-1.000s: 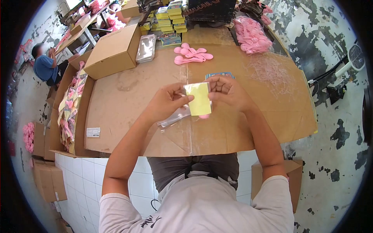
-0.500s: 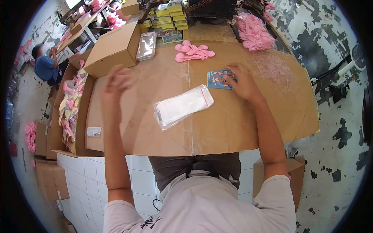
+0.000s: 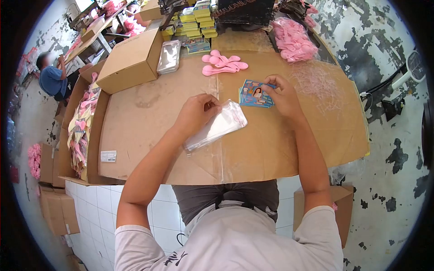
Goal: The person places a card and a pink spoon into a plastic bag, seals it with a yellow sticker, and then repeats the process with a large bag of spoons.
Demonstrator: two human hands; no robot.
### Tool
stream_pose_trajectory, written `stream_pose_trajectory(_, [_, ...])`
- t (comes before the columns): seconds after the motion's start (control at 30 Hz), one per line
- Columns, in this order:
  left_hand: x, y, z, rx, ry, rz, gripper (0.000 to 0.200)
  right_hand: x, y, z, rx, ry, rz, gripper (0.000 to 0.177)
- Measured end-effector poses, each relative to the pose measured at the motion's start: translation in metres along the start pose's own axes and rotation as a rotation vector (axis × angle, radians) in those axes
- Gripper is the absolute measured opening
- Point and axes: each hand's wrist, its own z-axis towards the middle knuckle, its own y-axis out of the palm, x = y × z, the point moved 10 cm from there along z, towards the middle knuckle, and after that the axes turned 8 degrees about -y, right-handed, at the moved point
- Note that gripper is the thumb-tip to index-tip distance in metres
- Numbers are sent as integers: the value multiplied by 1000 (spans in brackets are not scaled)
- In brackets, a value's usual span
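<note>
Head view: looks down on a cardboard-covered table (image 3: 149,131), with both bare hands over its middle.
Clear sleeves: a stack of clear sleeves (image 3: 221,126) lies flat at the centre, its long axis running from near left to far right.
Left hand: the left hand (image 3: 199,113) is over the stack's far-left side, thumb and fingertips drawn together at the plastic; I cannot tell whether a sleeve is pinched between them.
Blue cards: a small fanned pile of blue cards (image 3: 254,95) lies just beyond the sleeves' far right end, the long side of the cards running roughly left to right.
Right hand: the right hand (image 3: 285,97) has its thumb on the face of the top card and its fingers at the far edge, gripping at the right end; how many cards it takes up is unclear.
Key relation: the sleeves' far right end points toward the cards, which lie to the left of the right hand's grip; the right hand is nearer the cards, the left nearer the sleeves.
Pink spoons: a loose group of pink spoons (image 3: 224,67) rests farther back, apart from both hands.
</note>
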Motion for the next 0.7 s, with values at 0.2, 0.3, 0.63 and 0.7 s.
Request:
stream_pose_trajectory(0.2, [-5,-2,-3,11,-14,-76,15,-37,70,-26,-321,-1,557,17])
stream_pose_trajectory(0.3, [-10,-5,-2,37,-7,-104,18,-53,84,-35,-487,-179,-48,17])
stream_pose_trajectory(0.63, [-14,-23,1,9,-72,-822,34,-20,41,-17,-21,29,195,17])
stream_pose_trajectory(0.7, [-4,-18,-3,-40,-59,-826,38,-18,36,-14,15,9,123,18])
